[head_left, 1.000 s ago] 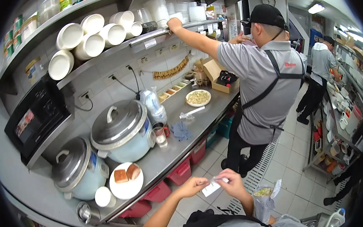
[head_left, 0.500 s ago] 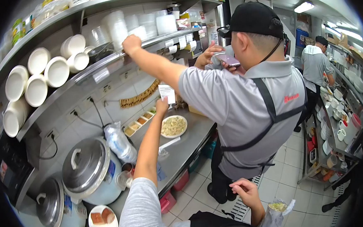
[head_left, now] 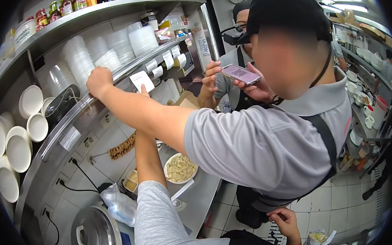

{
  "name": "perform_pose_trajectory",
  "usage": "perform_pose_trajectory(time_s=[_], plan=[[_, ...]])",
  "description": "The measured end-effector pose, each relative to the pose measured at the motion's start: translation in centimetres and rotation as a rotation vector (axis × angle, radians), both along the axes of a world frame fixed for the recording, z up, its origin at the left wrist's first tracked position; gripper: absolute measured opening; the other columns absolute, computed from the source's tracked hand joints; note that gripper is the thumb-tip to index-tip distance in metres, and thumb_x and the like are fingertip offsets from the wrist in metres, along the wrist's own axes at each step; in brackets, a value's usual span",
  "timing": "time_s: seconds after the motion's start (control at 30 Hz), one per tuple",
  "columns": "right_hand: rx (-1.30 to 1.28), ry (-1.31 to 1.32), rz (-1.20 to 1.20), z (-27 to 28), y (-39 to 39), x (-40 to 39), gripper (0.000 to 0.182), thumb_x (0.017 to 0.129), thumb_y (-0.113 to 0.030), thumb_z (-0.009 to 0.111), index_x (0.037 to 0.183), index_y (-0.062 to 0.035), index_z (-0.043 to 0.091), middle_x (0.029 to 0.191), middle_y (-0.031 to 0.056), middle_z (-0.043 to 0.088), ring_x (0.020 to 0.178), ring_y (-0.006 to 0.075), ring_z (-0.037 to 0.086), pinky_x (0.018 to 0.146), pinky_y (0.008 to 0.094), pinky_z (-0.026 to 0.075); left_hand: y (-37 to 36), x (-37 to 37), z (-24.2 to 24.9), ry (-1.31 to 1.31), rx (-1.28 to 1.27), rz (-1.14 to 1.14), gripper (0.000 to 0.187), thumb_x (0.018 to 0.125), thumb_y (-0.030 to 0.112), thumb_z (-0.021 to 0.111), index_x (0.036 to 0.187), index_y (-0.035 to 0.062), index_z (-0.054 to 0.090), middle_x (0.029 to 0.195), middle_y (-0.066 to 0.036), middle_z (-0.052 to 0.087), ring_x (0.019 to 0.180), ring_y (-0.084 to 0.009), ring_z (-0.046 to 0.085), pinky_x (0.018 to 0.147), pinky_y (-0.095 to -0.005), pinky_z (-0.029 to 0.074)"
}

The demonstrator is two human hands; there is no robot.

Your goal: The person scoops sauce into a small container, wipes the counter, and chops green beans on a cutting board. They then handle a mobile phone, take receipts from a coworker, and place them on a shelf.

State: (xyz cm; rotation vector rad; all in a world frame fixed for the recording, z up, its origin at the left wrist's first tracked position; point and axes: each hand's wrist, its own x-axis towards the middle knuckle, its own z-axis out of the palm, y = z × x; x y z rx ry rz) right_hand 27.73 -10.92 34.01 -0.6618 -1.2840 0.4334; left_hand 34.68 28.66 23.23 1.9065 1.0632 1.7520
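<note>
My left hand (head_left: 145, 91) holds a small white paper slip (head_left: 140, 81) up at the front rail of the wall shelf, where other slips (head_left: 167, 59) hang. A co-worker's arm crosses in front of my forearm. Below it, an oval white bowl of what looks like fried rice (head_left: 181, 168) stands on the steel counter. My right hand (head_left: 284, 222) is low at my right side, its fingers curled together with nothing visible in them. Near its wrist is a crumpled bag with yellowish food (head_left: 319, 236).
A co-worker (head_left: 260, 150) in a grey shirt stands close on my right, one hand on the shelf rail (head_left: 100, 81), the other holding a phone (head_left: 241, 74). Another person stands behind. Stacked bowls (head_left: 19, 153) and plastic containers (head_left: 144, 40) fill the shelf; a lidded pot (head_left: 97, 234) is lower left.
My left hand has raised the slip to the shelf rail. My view has turned and come closer to the shelf and co-worker, whose phone now shows a code on its screen.
</note>
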Motion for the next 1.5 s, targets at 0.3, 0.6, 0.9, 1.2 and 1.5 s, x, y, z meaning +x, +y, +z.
perform_pose_trajectory(time_s=[0.3,0.6,0.9,1.2,1.5], plan=[[0.260,-0.081,0.158,10.9,15.5,-0.8,0.009,0.080,-0.006,0.058,0.085,0.0003,0.063,0.077,0.0038,0.058,0.068,0.0081,0.054,0.062,0.0196,0.042,-1.2,0.0,5.3,-0.084,-0.154,0.008,0.067,0.086,0.054,0.036,0.065,-0.0045,0.061,0.054,-0.014,0.058,0.054,-0.0244,0.057,0.056,-0.0367,0.042],[0.269,-0.094,0.140,10.7,16.2,-1.6,0.010,0.079,-0.007,0.059,0.086,-0.0011,0.063,0.077,0.0029,0.059,0.069,0.0076,0.054,0.064,0.0200,0.042,-2.4,0.5,5.5,-0.154,-0.258,-0.169,0.068,0.086,0.053,0.034,0.057,-0.0042,0.055,0.048,-0.012,0.055,0.041,-0.0195,0.053,0.042,-0.0322,0.042],[0.018,-0.098,0.000,0.3,8.9,-2.3,0.010,0.079,-0.008,0.060,0.087,-0.0025,0.063,0.078,0.0021,0.060,0.070,0.0070,0.053,0.065,0.0205,0.042,-8.7,-2.2,5.5,-0.383,-0.674,-0.451,0.046,0.085,0.044,0.042,0.088,-0.0006,0.052,0.084,-0.011,0.058,0.064,-0.0134,0.054,0.050,-0.0274,0.041],[-1.097,-0.034,-0.220,-33.6,-24.7,-0.9,0.012,0.082,-0.014,0.059,0.085,-0.0025,0.062,0.067,-0.0025,0.055,0.062,0.0029,0.047,0.058,0.0192,0.038,-34.6,-11.3,-15.8,-0.717,-0.449,-0.824,0.018,0.079,0.013,0.057,0.087,0.0057,0.042,0.091,-0.006,0.046,0.080,-0.0127,0.046,0.066,-0.0257,0.039],[-1.345,-0.378,0.172,-44.2,-24.3,-3.2,0.022,0.082,-0.021,0.058,0.081,0.0013,0.058,0.063,0.0025,0.055,0.054,0.0106,0.051,0.051,0.0229,0.043,-63.4,-24.6,-21.8,0.444,-0.891,-1.505,0.044,0.081,0.041,0.058,0.098,0.0007,0.055,0.079,-0.009,0.061,0.071,-0.0168,0.060,0.059,-0.0282,0.047]])
